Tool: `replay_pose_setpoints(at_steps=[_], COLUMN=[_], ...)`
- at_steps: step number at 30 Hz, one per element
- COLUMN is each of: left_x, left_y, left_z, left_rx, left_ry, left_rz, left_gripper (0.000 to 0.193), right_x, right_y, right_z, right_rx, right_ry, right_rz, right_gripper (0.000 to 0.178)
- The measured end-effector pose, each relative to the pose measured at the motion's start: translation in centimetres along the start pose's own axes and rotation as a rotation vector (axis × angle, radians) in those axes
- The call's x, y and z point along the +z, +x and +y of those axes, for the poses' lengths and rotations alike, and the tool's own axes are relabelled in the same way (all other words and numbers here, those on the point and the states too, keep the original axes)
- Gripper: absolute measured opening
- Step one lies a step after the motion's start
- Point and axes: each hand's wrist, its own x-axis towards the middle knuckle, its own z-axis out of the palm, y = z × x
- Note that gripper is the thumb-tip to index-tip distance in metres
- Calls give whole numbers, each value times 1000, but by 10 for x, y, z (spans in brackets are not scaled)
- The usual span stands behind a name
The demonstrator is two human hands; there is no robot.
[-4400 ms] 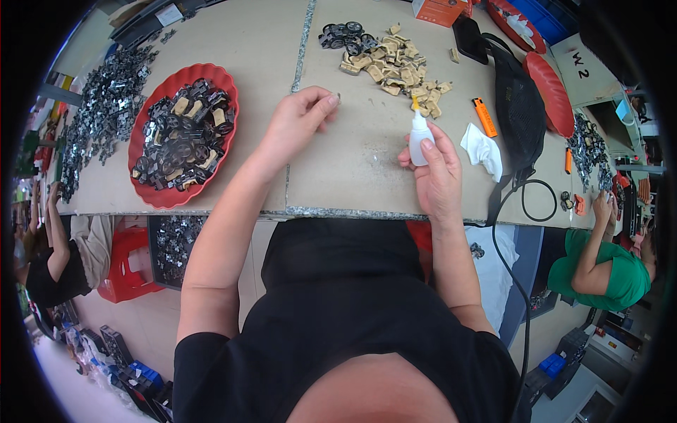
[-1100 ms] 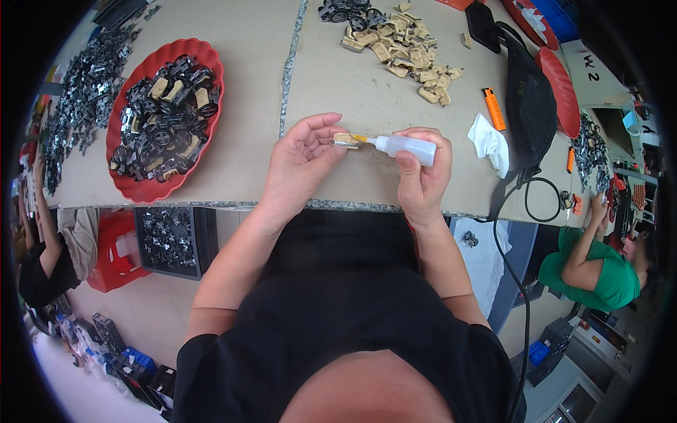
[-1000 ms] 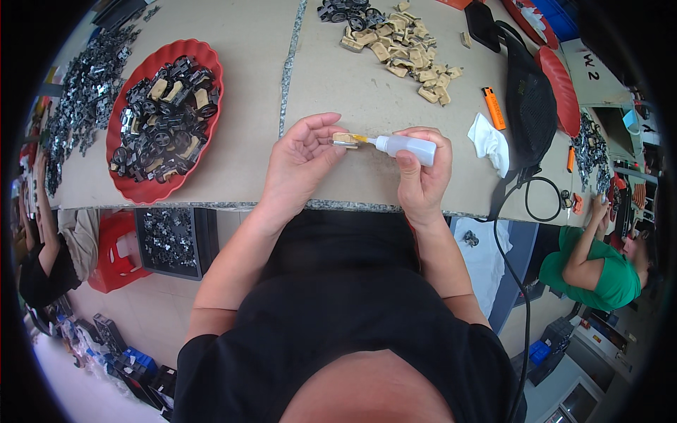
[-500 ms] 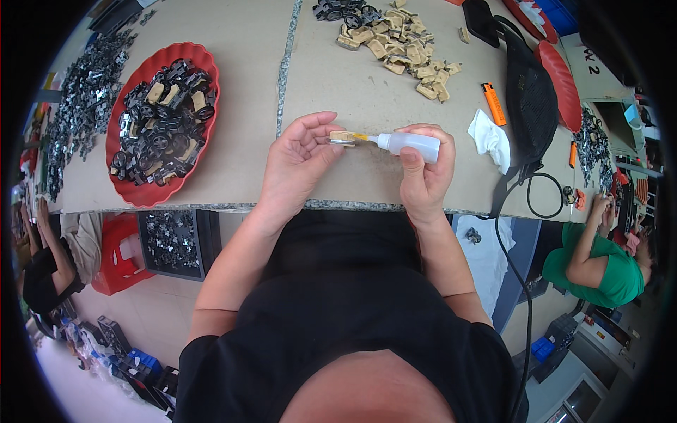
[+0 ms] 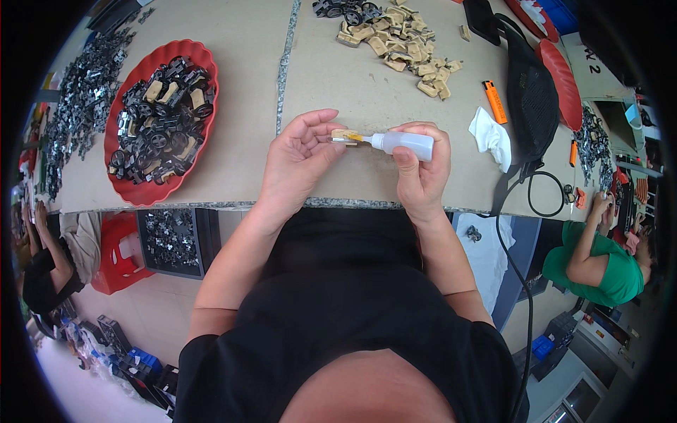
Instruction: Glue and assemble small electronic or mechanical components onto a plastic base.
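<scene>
Between the thumb and fingers of my left hand [image 5: 300, 156] is a small beige part [image 5: 343, 135] with a dark metallic edge. My right hand [image 5: 423, 173] grips a white squeeze bottle [image 5: 407, 144], held sideways with its narrow yellowish tip [image 5: 357, 137] pointing left. That tip reaches the beige part, at or just over its surface; I cannot tell whether a drop comes out. Both hands are above the table near its front edge. Beyond them lies a pile of similar beige parts [image 5: 423, 60].
On the left stands a red scalloped tray [image 5: 214, 77] full of black wheeled pieces and beige parts. To the right lie an orange lighter-like object [image 5: 495, 102], a crumpled white tissue [image 5: 489, 139] and a black bag [image 5: 530, 99] with a cord. Other people sit at both sides.
My right hand and the bottle have shifted slightly left, bringing the tip further over the beige part. My left hand has stayed nearly still.
</scene>
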Motion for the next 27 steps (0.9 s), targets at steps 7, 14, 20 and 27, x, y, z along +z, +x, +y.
replay_pose_setpoints(at_steps=[7, 14, 20, 27], left_x=[-1, -3, -3, -3], left_y=[1, 0, 1, 3], left_z=[-1, -2, -4, 1], left_rx=[-1, 28, 32, -28], left_ry=[-18, -47, -69, -53], left_rz=[-1, 9, 3, -36], left_gripper=[39, 37, 37, 36], right_x=[0, 0, -2, -25], right_y=[1, 0, 1, 33], right_z=[1, -1, -2, -9], right_rx=[-9, 21, 142, 454], right_ry=[-19, -12, 236, 436], right_rz=[27, 31, 120, 276], right_gripper=[28, 27, 25, 36])
